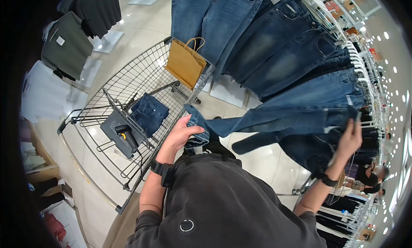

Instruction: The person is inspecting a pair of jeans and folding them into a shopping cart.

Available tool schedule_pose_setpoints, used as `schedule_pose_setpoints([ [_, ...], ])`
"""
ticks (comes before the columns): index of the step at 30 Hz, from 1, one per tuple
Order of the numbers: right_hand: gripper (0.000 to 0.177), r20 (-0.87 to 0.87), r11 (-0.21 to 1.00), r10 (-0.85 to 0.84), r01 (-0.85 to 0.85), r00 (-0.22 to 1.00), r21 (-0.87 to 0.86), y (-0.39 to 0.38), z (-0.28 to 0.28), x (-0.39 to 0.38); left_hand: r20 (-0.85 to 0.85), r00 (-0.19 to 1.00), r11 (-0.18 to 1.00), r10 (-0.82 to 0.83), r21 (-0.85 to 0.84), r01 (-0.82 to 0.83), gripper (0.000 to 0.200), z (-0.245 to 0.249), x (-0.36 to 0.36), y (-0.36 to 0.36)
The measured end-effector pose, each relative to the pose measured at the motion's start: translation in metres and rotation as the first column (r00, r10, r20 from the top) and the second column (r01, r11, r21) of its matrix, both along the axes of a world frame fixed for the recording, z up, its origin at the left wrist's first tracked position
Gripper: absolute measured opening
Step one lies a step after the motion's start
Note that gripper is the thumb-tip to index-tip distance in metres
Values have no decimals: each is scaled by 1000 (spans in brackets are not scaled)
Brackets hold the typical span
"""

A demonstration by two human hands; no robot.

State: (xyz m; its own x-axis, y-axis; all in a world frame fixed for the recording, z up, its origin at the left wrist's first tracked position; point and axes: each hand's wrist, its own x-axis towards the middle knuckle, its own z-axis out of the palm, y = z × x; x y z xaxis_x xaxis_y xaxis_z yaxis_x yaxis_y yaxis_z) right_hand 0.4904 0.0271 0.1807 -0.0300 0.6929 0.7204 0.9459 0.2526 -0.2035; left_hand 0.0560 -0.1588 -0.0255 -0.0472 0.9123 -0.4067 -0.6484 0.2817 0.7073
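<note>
Two arms [152, 183] spread apart — left hand [182, 133] gripping jeans [292, 119] at one hem; right hand [349, 141] gripping their waist end.

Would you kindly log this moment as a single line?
left hand: holding jeans by a leg end | right hand: holding same jeans near waist | cart: folded denim inside, scanner on grey panel

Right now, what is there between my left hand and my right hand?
In the head view, a pair of blue jeans spans the stretch from your left hand to your right hand.
</note>
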Motion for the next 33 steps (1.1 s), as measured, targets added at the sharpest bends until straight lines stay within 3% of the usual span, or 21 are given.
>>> schedule_pose_setpoints([
  [1,36,-68,994,-16,8,998,-113,-6,-18,-9,5,1000,1000,-6,17,6,28,8,2,1],
  [3,32,-303,976,72,-130,950,-175,-11,-63,-21,6,1000,998,-18,54,17,29,22,4,5],
  [5,34,-358,959,159,-230,920,-164,-21,-93,-37,-69,996,992,-49,108,56,30,28,7,9],
  [6,30,-57,982,100,-108,993,-155,-29,-102,-42,-91,993,987,-71,138,83,31,27,7,10],
  [7,26,247,994,18,10,969,-111,-37,-110,-45,-113,989,980,-95,166,113,31,26,9,11],
  [9,17,199,965,31,22,980,-262,-48,-129,-54,-97,989,973,-112,191,129,29,35,16,14],
  [10,21,18,938,30,-22,999,-346,-54,-136,-64,-86,988,972,-132,184,146,28,39,18,15],
  [11,24,-72,940,123,-139,990,-313,-52,-162,-53,-74,986,971,-151,176,162,27,43,21,16],
  [13,28,-401,860,66,-255,914,-441,-73,-149,-91,-75,985,974,-156,152,165,26,47,28,16],
  [15,37,-524,840,133,-376,841,-391,-82,-155,-109,-61,986,979,-157,122,163,27,48,35,17],
  [19,48,-612,756,98,-459,785,-467,-91,-152,-143,-9,1000,992,-24,121,25,14,64,53,25],
  [20,49,-646,718,94,-501,758,-483,-93,-157,-149,-59,998,994,-26,102,32,11,62,56,27],
  [21,49,-630,661,66,-507,774,-553,-95,-150,-157,-34,999,993,0,119,4,12,62,62,30],
  [24,48,-748,505,-22,-639,663,-581,-102,-139,-179,7,1000,985,31,170,-31,15,58,82,36],
  [27,44,-781,518,106,-704,616,-486,-100,-141,-192,-49,999,980,-23,195,32,23,55,90,36],
  [33,32,-836,480,184,-790,516,-382,-96,-134,-202,8,996,958,-86,276,80,29,59,75,35],
])
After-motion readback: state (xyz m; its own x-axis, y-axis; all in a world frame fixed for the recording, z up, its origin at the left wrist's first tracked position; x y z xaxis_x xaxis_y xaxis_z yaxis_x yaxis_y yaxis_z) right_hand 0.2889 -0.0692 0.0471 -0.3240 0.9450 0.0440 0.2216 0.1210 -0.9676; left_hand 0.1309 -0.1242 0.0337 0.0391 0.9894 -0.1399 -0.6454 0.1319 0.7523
